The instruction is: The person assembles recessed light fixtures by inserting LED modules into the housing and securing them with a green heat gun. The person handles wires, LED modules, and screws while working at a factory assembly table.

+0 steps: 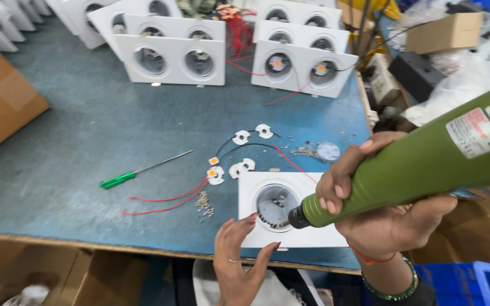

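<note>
The left hand (pixel 238 258) is at the near edge of the desk (pixel 75 141), with its fingers spread and the fingertips (pixel 252 217) pressing on the white light housing (pixel 313 226), not gripping it. The right hand (pixel 378 209) is wrapped tight around a green electric screwdriver (pixel 421 164), and wears a green bangle (pixel 398 289) and a thin red thread on the wrist. The dark tip of the screwdriver pokes into the round hole (pixel 273 207) in the housing, which lies flat on the blue desk right at the front edge. Just to the left of the housing is a small heap of screws (pixel 204 204), and two red wires (pixel 165 203) run away from it. A little farther back lie small white clip pieces (pixel 240 168) with tiny orange light chips (pixel 214 161), joined by thin black wires (pixel 245 148). To the left of those lies a hand screwdriver with a green handle (pixel 117 180) and a long thin shaft. A round silver disc (pixel 328 151) sits near more loose screws, behind the right hand. On the far left edge is a brown cardboard box (pixel 1 102). At the back of the desk stand rows of white double light housings (pixel 171 59), each with two round holes; one pair (pixel 301 68) has orange chips inside and red wires hanging out. On the far right are another cardboard box (pixel 443 31), a black box (pixel 415 73) and clear plastic bags (pixel 472 85).
</note>
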